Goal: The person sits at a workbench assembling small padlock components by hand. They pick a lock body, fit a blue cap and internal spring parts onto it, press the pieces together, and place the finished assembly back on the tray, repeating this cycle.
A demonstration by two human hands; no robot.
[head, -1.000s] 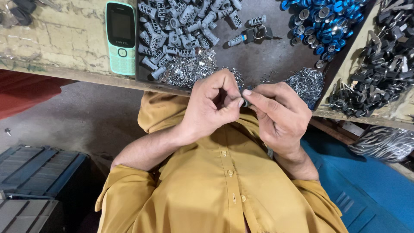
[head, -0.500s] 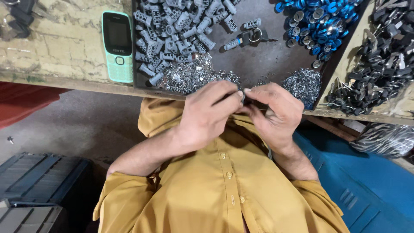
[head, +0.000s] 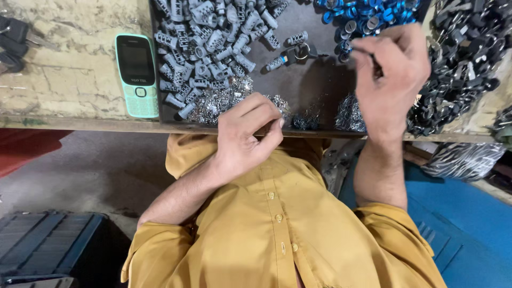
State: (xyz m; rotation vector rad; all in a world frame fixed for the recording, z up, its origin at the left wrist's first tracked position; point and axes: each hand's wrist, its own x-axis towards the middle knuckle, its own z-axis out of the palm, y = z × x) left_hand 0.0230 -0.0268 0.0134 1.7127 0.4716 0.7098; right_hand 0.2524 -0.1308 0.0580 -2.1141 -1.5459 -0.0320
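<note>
cracked pale bench (head: 64,90) with a worn wooden edge, bare grey concrete floor (head: 101,170) below, dark plastic crate (head: 48,242) bottom left, dim-ish indoor light

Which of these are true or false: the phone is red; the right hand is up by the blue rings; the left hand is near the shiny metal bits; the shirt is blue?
1. The phone is red. False: it is mint green.
2. The right hand is raised near the blue rings. True.
3. The left hand is by the shiny metal bits at the tray's near edge. True.
4. The shirt is blue. False: it is mustard yellow.
</note>
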